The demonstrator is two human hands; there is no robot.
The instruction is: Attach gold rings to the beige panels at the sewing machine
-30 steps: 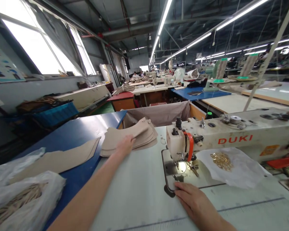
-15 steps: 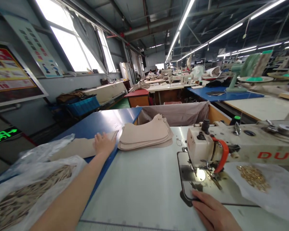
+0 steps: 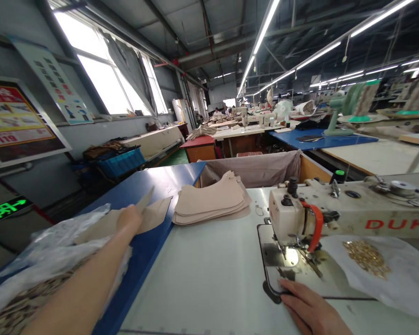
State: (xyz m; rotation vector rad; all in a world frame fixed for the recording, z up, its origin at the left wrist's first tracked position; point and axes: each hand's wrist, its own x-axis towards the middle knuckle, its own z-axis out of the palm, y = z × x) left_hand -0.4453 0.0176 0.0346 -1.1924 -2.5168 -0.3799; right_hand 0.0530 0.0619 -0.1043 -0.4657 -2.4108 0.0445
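My left hand (image 3: 130, 218) reaches out over the blue table, its fingers closed and partly blurred. A beige cut fabric piece (image 3: 145, 201) stands raised from its grip, above more flat beige fabric (image 3: 157, 215) on the table. My right hand (image 3: 310, 304) lies at the front of the sewing machine (image 3: 289, 214), fingers stretched out, fingertips by the black-edged metal plate (image 3: 272, 274). A stack of beige cut pieces (image 3: 211, 200) rests on the pale machine table between the hands.
An open plastic bag (image 3: 70, 253) of small fabric strips lies under my left forearm. Small gold metal parts (image 3: 366, 258) sit on white plastic sheet right of the needle. Behind the machine table is a cloth-lined bin (image 3: 251, 170). A green fan (image 3: 345, 107) stands farther right.
My left hand has drawn back left and nearer, and a fabric piece now rises from it. My right hand stays by the plate. The view has tilted slightly up.
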